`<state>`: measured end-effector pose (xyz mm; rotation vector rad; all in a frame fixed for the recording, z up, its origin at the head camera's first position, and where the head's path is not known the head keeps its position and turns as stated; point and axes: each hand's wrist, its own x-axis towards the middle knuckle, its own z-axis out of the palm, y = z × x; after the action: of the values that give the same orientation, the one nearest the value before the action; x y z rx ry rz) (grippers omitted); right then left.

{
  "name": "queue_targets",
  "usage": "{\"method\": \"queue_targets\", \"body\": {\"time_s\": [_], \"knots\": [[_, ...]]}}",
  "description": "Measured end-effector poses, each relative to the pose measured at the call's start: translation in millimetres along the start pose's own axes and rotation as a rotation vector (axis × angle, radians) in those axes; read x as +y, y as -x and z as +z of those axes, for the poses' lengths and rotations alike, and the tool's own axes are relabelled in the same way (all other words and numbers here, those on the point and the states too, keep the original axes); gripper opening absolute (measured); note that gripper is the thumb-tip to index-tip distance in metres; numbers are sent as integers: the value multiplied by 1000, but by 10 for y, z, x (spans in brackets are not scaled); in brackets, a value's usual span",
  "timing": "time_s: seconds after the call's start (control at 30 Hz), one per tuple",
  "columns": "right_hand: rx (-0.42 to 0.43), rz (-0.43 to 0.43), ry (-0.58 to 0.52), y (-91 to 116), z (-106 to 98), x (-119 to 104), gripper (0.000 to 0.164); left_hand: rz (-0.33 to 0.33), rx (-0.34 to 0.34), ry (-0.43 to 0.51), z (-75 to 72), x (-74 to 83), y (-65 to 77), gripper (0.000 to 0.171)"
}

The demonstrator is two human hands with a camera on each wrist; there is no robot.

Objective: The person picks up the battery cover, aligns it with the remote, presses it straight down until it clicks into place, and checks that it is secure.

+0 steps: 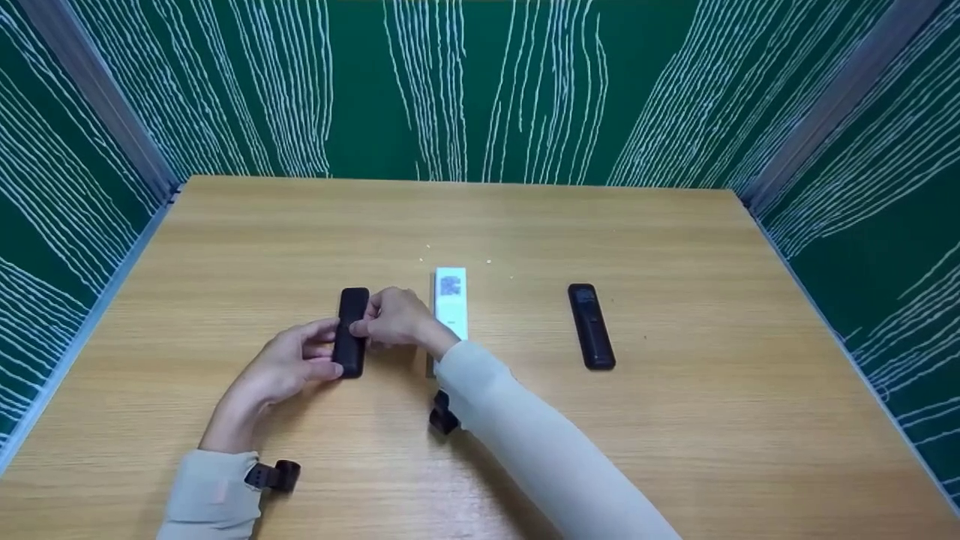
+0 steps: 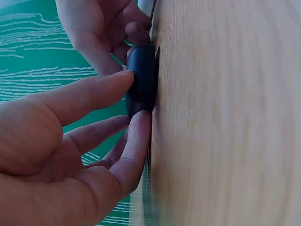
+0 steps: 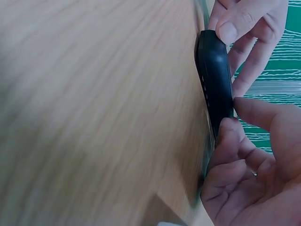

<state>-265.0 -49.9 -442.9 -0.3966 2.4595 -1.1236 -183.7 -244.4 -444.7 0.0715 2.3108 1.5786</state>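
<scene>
A slim black handheld device [image 1: 350, 334] lies lengthwise on the table, a plain dark face upward; I cannot tell its exact kind. My left hand [image 1: 289, 364] pinches it from the left, thumb near its near end and fingers along the edge. From the other side my right hand [image 1: 397, 319] holds it, its thumb on the upper face and fingers at the right edge. In the left wrist view the rounded near end of the device [image 2: 142, 77] sits between the left thumb and a finger. The right wrist view shows its long side [image 3: 216, 77] between both hands.
Partly under the right forearm lies a white narrow box [image 1: 451, 300] with a printed patch. A second black handheld device [image 1: 592, 326], with a small screen and buttons, lies to the right on the wooden table [image 1: 675, 450]. Green walls with white streaks [image 1: 360, 90] enclose the table.
</scene>
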Motion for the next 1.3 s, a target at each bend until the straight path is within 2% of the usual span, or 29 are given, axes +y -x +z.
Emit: {"method": "queue_targets", "body": {"time_s": [0.37, 0.6, 0.77, 1.07, 1.3], "knots": [[-14, 22, 20, -2, 1, -8, 30, -10, 9, -2, 6, 13, -8, 84], [-36, 29, 57, -11, 8, -14, 33, 8, 21, -11, 27, 9, 3, 82], [-45, 51, 40, -4, 21, -23, 31, 13, 20, -14, 16, -6, -3, 83], [-62, 30, 40, 35, 23, -13, 30, -7, 14, -3, 15, 11, -6, 84], [-99, 9, 12, 110, 12, -27, 26, 5, 11, -6, 19, -3, -4, 84]]}}
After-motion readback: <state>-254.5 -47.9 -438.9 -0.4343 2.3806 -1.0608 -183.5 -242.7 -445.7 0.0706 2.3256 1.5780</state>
